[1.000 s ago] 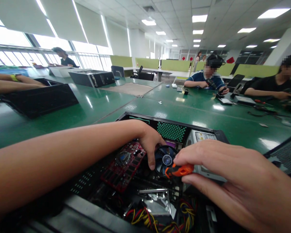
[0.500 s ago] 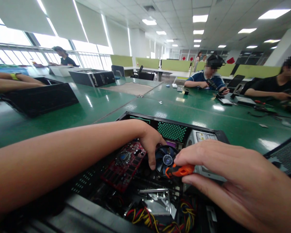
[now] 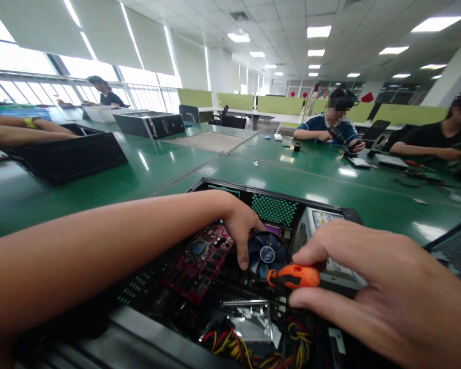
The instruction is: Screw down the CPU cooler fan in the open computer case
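An open desktop computer case (image 3: 276, 187) lies in front of me, its inside facing up. My left hand (image 3: 243, 230) reaches into it and grips the left edge of the round black cooling fan (image 3: 268, 254); its thumb points down and the other fingertips are hidden. My right hand (image 3: 353, 277) has thumb and fingers loosely around an orange and black screwdriver (image 3: 297, 277), just in front of the fan. The screwdriver's shaft and tip cannot be made out. Left of the fan sits a red circuit board (image 3: 200, 261) with a small round cooler.
A silver power supply (image 3: 326, 218) fills the case's right side. Red, yellow and black cables (image 3: 234, 341) and a shiny metal bracket (image 3: 249, 323) lie near its front. Across the green table (image 3: 230, 174) stand other cases (image 3: 69, 159), and several people work there.
My right hand's fingers have loosened and shifted slightly right, showing more of the screwdriver handle. My left hand stays at the fan. The whole view has shifted a little.
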The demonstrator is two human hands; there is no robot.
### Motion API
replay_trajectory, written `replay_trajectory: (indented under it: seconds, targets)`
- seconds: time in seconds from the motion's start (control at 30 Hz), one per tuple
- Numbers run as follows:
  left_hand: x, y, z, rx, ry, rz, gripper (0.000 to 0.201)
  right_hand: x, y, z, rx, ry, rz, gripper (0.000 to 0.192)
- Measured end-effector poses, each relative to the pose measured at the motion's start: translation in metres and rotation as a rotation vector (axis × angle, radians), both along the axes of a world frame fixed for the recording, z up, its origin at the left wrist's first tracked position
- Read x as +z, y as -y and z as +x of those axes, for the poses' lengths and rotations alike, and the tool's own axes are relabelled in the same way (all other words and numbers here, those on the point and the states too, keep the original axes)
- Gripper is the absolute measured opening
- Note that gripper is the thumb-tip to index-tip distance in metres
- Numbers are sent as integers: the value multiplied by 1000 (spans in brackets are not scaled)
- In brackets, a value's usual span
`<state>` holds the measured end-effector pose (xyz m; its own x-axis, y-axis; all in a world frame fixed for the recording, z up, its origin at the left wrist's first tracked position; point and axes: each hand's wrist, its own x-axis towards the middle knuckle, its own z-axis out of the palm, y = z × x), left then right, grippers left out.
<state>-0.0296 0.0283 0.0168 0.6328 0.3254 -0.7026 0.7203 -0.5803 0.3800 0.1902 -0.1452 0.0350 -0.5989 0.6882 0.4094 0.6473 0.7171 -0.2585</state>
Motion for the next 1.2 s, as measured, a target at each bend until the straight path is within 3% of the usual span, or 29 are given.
replay_trajectory:
  seconds: [0.1,0.27,0.4,0.6,0.87,1.2]
  targets:
    - [1,0,2,-2,-4,-3,84,0,-1,-2,45,3,-33,12]
    - [-1,-4,3,-19,7,-18,82,2,-3,-5,161,-19,-103,32]
    - [-3,-6,-1,-7,-14,-6,87,-8,-2,-2,69,-77,-27,23]
    - [-4,-3,-7,26,-21,-48,93,-28,0,19,-80,-98,66,28]
    - [1,4,-7,19,-31,-55,94,-4,0,14,-151,-65,125,26]
    - [0,5,-5,19,-23,-44,95,-3,-7,10,-124,-22,171,27]
